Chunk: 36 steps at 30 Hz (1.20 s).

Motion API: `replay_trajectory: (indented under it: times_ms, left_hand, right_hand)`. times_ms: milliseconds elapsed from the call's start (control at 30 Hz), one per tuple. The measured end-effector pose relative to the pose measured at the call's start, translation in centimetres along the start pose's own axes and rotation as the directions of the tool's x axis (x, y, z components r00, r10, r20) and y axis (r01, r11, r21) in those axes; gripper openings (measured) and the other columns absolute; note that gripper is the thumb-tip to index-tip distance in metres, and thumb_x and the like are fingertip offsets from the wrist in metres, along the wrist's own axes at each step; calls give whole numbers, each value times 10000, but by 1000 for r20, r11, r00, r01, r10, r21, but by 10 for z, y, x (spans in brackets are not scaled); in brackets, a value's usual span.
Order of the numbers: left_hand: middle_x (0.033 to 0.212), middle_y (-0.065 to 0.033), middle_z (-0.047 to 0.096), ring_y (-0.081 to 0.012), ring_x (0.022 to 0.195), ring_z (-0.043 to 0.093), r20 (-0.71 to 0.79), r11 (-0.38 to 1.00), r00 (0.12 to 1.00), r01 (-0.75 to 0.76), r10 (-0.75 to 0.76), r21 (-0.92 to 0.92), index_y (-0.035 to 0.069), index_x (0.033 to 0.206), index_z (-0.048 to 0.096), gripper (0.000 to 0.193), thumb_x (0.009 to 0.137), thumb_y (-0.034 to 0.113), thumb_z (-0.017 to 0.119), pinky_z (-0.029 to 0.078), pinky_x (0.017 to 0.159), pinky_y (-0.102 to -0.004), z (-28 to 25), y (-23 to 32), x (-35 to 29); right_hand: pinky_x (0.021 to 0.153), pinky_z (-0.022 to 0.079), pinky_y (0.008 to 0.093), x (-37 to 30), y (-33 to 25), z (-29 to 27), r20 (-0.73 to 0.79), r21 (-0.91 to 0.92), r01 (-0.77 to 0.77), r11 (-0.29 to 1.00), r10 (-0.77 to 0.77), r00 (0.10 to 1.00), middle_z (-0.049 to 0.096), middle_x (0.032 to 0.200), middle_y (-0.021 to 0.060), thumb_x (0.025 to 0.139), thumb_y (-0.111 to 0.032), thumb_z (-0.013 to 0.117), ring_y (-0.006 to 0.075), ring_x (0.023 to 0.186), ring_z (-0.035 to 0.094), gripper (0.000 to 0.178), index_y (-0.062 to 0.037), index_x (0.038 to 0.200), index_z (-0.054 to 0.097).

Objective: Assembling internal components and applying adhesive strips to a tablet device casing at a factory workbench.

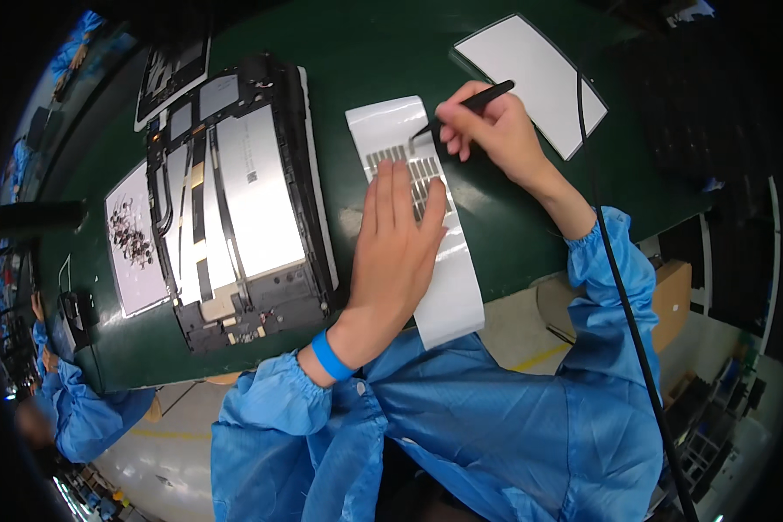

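A long white backing sheet (455, 285) lies across the green table's near edge, its lower end hanging over. Rows of small grey-brown rectangular stickers (424, 168) sit on its upper half. My left hand (398, 235) rests flat on the sheet, fingers stretched over part of the rows; a blue band is round that wrist. In my right hand (494, 126) is a pair of black tweezers (487, 94), pinched between thumb and fingers. Their bent tip meets the sheet by the top row; whether it grips a sticker is too small to tell.
Left of the sheet stands a stack of opened tablet-like devices (252, 191) with silver batteries. Beyond it is a pale sheet with small dark parts (130, 235). A white panel (531, 78) lies at the far right. A black cable (613, 252) hangs down the right side. Another person's blue sleeve (87, 418) shows at left.
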<state>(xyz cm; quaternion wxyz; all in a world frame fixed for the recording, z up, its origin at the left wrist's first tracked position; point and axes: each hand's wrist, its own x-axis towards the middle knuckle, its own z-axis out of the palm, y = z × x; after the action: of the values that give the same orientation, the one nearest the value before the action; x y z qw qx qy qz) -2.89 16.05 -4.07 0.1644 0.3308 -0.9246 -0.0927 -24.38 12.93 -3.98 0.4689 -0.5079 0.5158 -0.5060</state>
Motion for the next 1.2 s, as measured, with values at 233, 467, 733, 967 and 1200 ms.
replay_trajectory:
  times_ms: [233,467,733,967,1200]
  left_hand:
    - [1474,-255,438,-366,1362,436,-163,849,986,103,-20,518,-29,1355,497,464,934,163,460,293,1169,-434,11,-7,30]
    - [1225,-119,669,-225,1075,667,-233,862,859,-491,455,-124,107,1197,663,336,881,154,559,536,917,-315,-161,3,-79]
    - [1235,-150,607,-357,1114,601,-281,978,958,-110,56,-180,26,1159,608,297,872,69,669,495,928,-399,-178,-213,-16]
    - [1320,-181,572,-365,1179,576,-197,954,969,-193,148,-231,10,1291,532,496,878,217,710,476,988,-403,-161,-244,3]
    - [1299,-184,593,-375,1156,587,-261,939,948,-246,182,-239,8,1228,573,430,875,217,703,486,960,-413,-153,-254,5]
  right_hand:
    - [558,477,229,10,5,-8,-218,203,128,971,-83,972,657,807,69,964,-186,660,107,631,594,186,-19,1040,626]
    - [576,490,227,33,-29,40,-263,141,243,960,-200,944,656,832,71,988,-219,625,99,635,593,235,-35,1133,601]
    - [579,460,206,126,-88,151,96,-204,357,912,-344,934,684,830,62,966,-226,649,66,664,592,220,-24,1050,668]
    - [583,520,231,139,-73,166,91,-103,280,955,-271,958,707,796,95,929,-236,698,106,629,647,231,-16,971,643]
    - [629,516,210,137,-77,168,101,-161,269,949,-256,962,691,803,97,973,-163,634,106,668,663,158,-5,976,622]
